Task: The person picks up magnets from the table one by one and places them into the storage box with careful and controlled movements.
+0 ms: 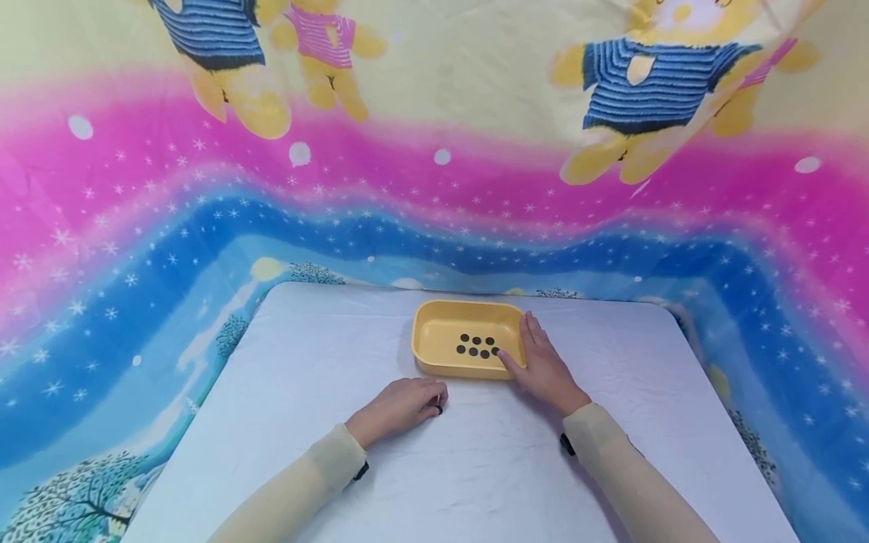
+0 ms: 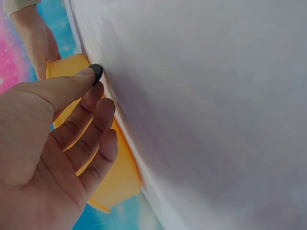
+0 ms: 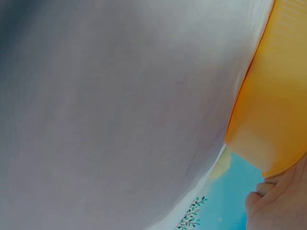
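Note:
A yellow rectangular plastic box [image 1: 437,369] stands near the table's far edge, with several small black discs [image 1: 477,341] lying in two rows on its floor. Just in front of the box, my left hand [image 1: 405,407] pinches one black disc [image 2: 96,73] between thumb and index finger; the other fingers are loosely bent. My right hand [image 1: 546,371] holds the box's right end, its thumb over the front right corner and its fingers along the right side. In the right wrist view, part of the right hand [image 3: 283,199] shows at the box's rim.
A white cloth covers the table [image 1: 326,339]. Behind and around it hangs a colourful curtain [image 1: 448,196] with bears and snowflakes, close to the far edge. Dark bands [image 1: 567,445] sit at both wrists.

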The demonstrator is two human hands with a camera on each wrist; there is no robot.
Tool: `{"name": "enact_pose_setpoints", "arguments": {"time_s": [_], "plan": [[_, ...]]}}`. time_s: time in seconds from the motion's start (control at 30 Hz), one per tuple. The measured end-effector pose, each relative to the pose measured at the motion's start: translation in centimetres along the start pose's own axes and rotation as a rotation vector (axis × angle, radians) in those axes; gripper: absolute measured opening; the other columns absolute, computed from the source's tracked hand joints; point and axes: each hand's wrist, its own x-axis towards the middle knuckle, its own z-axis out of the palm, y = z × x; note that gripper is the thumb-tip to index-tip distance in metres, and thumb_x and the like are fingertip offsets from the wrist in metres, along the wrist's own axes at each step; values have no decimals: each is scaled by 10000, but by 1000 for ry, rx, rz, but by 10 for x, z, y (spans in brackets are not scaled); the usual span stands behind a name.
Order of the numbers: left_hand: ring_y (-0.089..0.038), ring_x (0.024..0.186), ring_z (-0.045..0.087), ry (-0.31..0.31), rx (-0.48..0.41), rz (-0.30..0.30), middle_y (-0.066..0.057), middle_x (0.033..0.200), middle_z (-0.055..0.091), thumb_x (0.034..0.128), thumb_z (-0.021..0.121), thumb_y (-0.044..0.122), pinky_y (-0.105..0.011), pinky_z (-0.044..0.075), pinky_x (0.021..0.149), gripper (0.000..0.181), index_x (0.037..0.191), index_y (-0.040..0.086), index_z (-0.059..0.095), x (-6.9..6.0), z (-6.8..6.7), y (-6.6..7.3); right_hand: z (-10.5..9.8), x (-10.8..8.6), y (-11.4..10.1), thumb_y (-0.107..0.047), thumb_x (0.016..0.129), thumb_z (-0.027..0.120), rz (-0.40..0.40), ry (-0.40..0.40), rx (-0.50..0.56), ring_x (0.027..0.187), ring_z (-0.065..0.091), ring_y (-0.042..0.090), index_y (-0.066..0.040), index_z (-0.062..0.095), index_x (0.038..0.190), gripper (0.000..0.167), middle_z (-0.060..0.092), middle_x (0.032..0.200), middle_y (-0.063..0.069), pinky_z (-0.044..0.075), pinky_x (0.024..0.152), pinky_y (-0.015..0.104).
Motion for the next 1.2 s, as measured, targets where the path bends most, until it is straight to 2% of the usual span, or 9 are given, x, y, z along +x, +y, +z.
{"name": "enact_pose_setpoints", "arguments": {"time_s": [0.2, 0.47, 0.67, 0.9, 1.07, 1.2], "plan": [[-17, 881, 581, 28, -23, -23, 179, 971, 620, 1047, 732, 231, -255, 538, 789, 88, 1070, 287, 668, 0, -7, 0, -1, -1, -1, -626, 1075, 522, -6, 4, 4, 1661, 37, 390, -3, 13, 1712, 1026, 12, 1797, 209, 151, 1328, 600], [-22, 815, 584, 114, -30, 3, 150, 973, 655, 1038, 750, 232, -220, 528, 713, 90, 1086, 269, 683, 5, -24, 1, -1, 0, 1, -656, 1072, 496, -8, 3, -3, 1655, 62, 417, -8, 3, 1712, 1035, -22, 1801, 177, 153, 1329, 596], [-20, 846, 601, 152, -45, -16, 138, 995, 673, 1036, 752, 223, -232, 549, 749, 100, 1121, 242, 703, 12, -36, -1, 0, 0, 0, -663, 1068, 498, -2, 1, 9, 1663, 29, 380, -12, 3, 1713, 1041, -12, 1802, 185, 147, 1331, 592], [-35, 871, 611, 214, -76, -41, 140, 1003, 679, 1050, 732, 249, -250, 543, 751, 71, 1110, 258, 695, 29, -50, -6, 0, 0, 2, -679, 1066, 484, -4, 9, 3, 1660, 46, 394, -12, 6, 1713, 1045, -3, 1799, 195, 151, 1332, 586], [-45, 876, 612, 211, -126, -85, 136, 1007, 672, 1053, 730, 244, -261, 534, 742, 75, 1111, 252, 684, 45, -55, -12, 1, 0, 2, -676, 1066, 490, 6, 10, 3, 1660, 57, 396, -21, 2, 1715, 1044, -8, 1802, 182, 156, 1331, 586], [-62, 865, 606, 209, -120, -115, 127, 997, 664, 1058, 723, 246, -282, 528, 746, 62, 1091, 251, 672, 56, -54, -21, 2, 0, 1, -671, 1066, 493, 11, 5, 6, 1660, 59, 396, -23, 4, 1716, 1041, -28, 1803, 159, 150, 1333, 582]]}}
